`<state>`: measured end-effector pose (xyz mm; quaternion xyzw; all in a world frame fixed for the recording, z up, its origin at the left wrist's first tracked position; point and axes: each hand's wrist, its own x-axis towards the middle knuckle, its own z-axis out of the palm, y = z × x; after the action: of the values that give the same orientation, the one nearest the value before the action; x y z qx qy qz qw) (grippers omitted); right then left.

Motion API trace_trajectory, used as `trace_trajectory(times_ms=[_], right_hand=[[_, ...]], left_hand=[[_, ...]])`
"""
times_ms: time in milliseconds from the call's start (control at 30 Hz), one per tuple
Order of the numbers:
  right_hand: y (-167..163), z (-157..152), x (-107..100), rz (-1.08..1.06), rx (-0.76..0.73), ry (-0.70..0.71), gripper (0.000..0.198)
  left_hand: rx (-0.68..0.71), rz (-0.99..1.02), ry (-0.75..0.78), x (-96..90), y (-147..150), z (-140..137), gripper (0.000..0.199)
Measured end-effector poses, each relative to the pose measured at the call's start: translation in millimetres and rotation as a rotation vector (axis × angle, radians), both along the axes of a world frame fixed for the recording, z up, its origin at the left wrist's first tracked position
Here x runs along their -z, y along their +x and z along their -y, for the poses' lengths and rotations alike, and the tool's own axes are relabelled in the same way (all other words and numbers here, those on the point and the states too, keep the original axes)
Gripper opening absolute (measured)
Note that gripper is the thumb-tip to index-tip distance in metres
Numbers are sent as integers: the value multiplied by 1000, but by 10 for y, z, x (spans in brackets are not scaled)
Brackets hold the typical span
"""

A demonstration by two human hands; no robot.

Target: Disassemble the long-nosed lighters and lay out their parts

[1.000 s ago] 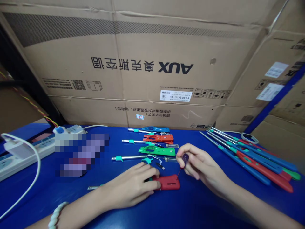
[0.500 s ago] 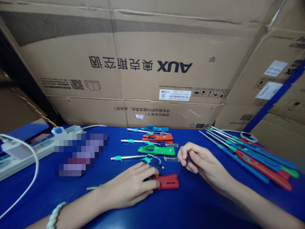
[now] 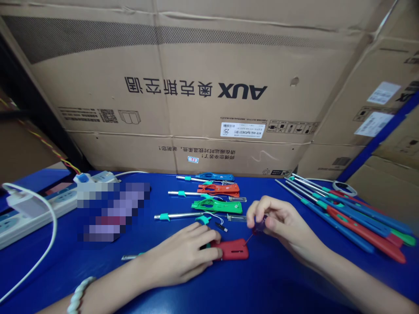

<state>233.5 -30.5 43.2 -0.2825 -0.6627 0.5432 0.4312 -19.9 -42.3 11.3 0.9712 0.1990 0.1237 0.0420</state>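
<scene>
My left hand lies over a red lighter casing, its fingers closed on the near end and pressing it to the table. A metal lighter tube sticks out beyond my left wrist. My right hand pinches a screwdriver by its dark purple handle. The thin shaft slants down, and its tip meets the casing's right end. Behind my hands lie opened lighter parts: a green casing, an orange casing and a blue casing, with metal tubes and teal pieces beside them.
At the right, several long lighters in blue, red and green lie in a pile. A white power strip with cables is on the left, beside a blurred purple patch. A large cardboard box walls off the back.
The screwdriver handle has turned slightly between my right fingers, which are spread a little differently. My left hand stays on the red casing. The whole view has shifted slightly.
</scene>
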Motion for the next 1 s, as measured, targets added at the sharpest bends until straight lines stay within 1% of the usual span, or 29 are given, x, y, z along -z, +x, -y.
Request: trace_trajectory(times_ms=[67,267,433,567,733,833,933,1000], right_hand=[[20,-15,-1,23,-1,27,32],[62,-4,-40,64,-78,-16,29],[34,28,-60,-9,-135,-127,32],[44,23,-29,-62,-158,-128,31],[62,2,-16,-65,-168,-151,37],[64,-19,-10,-50,-165,-133,32],[76,-37,-3,-16,-155,-83,26],[83,-38,-4,21,-143,-47,27]], left_hand=[[0,-9,-6,3,0,1,22],[-6,-49,-1,-4,4,3,22],[-1,-48,-2,-6,7,-3,21],[0,-15,-5,4,5,-5,21],[-6,-27,-15,11,5,-4,22],[-3,-14,-13,15,5,-4,22],[-3,0,-15,16,5,-3,23],[-6,-8,-20,12,5,-1,23]])
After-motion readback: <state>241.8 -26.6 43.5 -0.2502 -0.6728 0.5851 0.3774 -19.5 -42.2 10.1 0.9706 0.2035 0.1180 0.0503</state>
